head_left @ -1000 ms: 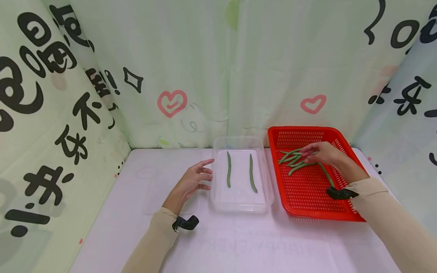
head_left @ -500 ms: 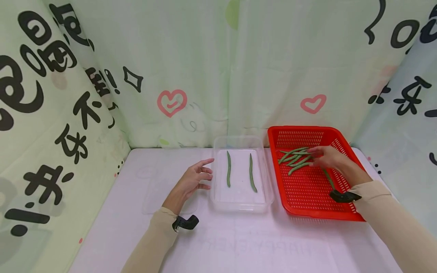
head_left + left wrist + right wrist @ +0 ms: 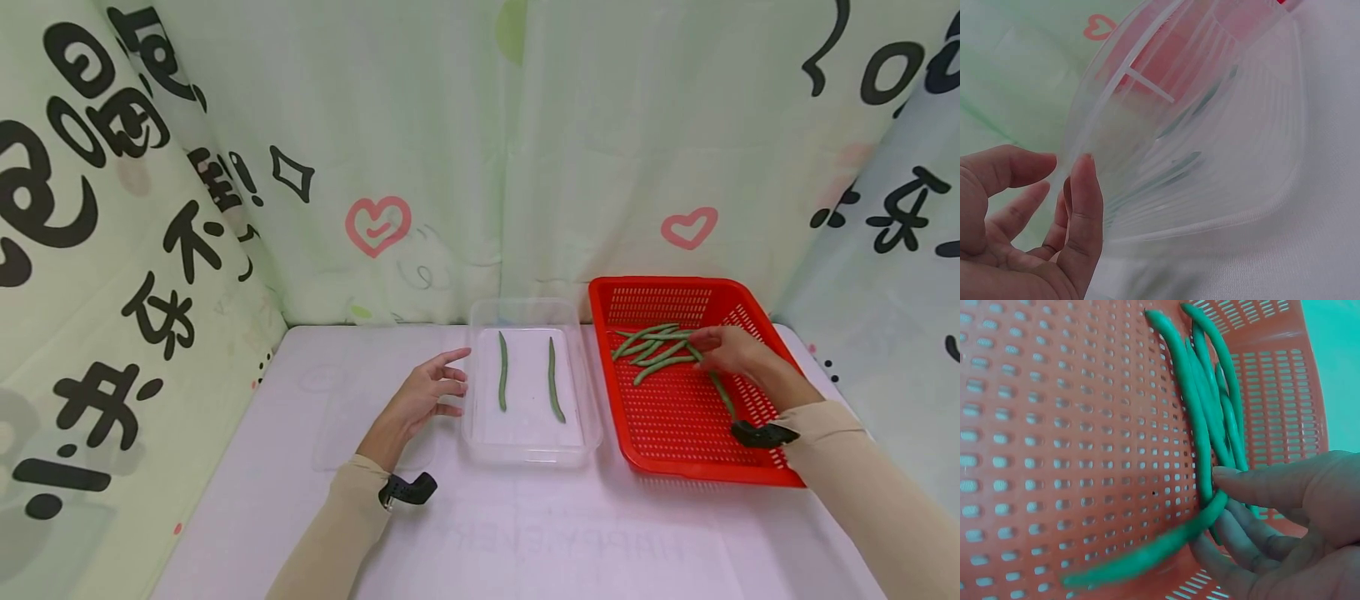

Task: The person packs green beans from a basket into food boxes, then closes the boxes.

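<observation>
In the head view my right hand [image 3: 726, 350] is over the red basket [image 3: 637, 433], next to a small heap of green beans [image 3: 652, 346]. The right wrist view shows its thumb and fingers [image 3: 1260, 487] pinching one green bean [image 3: 1147, 553] near its end, the free part slanting away. My left hand [image 3: 426, 396] rests beside the clear plastic box [image 3: 525, 454], its fingers loosely spread with nothing between them. Fingertips [image 3: 1085, 165] are right at the box's wall. Inside the box lie two green beans, a left one [image 3: 502, 371] and a right one [image 3: 553, 379], roughly parallel and apart.
The basket stands right of the box on a white-covered table [image 3: 510, 533]. A faint clear lid-like sheet [image 3: 337, 417] lies left of the box, partly behind the left hand. Printed curtains [image 3: 450, 167] enclose the back and sides.
My right hand has drawn slightly right from the bean heap, uncovering more of it, with one bean at its fingers. The left hand and box have stayed put.
</observation>
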Demonstrator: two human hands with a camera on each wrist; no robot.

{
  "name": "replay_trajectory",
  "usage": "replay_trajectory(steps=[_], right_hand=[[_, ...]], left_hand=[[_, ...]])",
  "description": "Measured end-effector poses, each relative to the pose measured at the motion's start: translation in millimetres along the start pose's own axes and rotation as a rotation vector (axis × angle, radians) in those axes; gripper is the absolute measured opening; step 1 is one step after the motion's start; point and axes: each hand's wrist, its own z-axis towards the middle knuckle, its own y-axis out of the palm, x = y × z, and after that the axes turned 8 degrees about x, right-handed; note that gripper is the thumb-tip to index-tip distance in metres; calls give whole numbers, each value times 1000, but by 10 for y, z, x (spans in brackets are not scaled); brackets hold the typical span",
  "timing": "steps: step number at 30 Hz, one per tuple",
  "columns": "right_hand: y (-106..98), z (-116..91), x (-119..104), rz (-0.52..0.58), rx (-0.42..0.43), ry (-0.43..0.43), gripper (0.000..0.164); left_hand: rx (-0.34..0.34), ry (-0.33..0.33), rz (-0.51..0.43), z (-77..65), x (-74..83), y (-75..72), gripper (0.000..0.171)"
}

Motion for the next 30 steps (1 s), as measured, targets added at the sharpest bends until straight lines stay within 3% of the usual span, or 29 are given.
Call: replay_trajectory(steps=[5, 10, 20, 30], right_hand=[[-20, -3, -1, 69, -56, 35, 63], [-19, -11, -10, 103, -45, 73, 63], [-39, -41, -43, 99, -43, 96, 44], [2, -79, -89, 320, -67, 131, 45]], left_hand=[[-4, -1, -5, 8, -12, -9, 56], [-5, -8, -6, 16, -19, -11, 55], [-7, -5, -9, 3, -7, -3, 57], [-9, -10, -14, 12, -20, -7, 57]])
